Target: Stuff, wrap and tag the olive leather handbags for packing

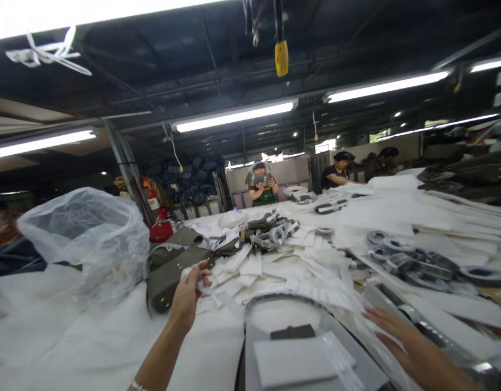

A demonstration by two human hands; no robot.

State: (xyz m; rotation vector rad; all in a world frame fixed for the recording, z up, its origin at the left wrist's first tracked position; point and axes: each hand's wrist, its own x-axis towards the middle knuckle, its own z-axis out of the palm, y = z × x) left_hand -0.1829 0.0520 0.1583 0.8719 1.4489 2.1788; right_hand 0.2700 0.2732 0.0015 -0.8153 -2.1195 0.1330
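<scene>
My left hand point(189, 296) is closed around a crumpled piece of thin white wrapping point(188, 271), beside the olive-green bags with gold studs point(172, 274). My right hand point(400, 336) reaches in from the right with its fingers stretched out, at the edge of some clear plastic film point(370, 326); whether it touches the film I cannot tell. Between my hands, close to me, lies a bag with a grey covering point(254, 331) and an arched, wrapped handle point(283, 296). A white padding sheet point(293, 361) and a strip of clear plastic point(340, 358) rest on it.
A large clear plastic sack point(87, 244) stands at left. White paper pieces point(250, 266) and olive bag parts point(270, 225) cover the middle. Wrapped grey rings and straps point(417, 260) lie at right. A co-worker point(262, 184) is across the table; two others sit farther right.
</scene>
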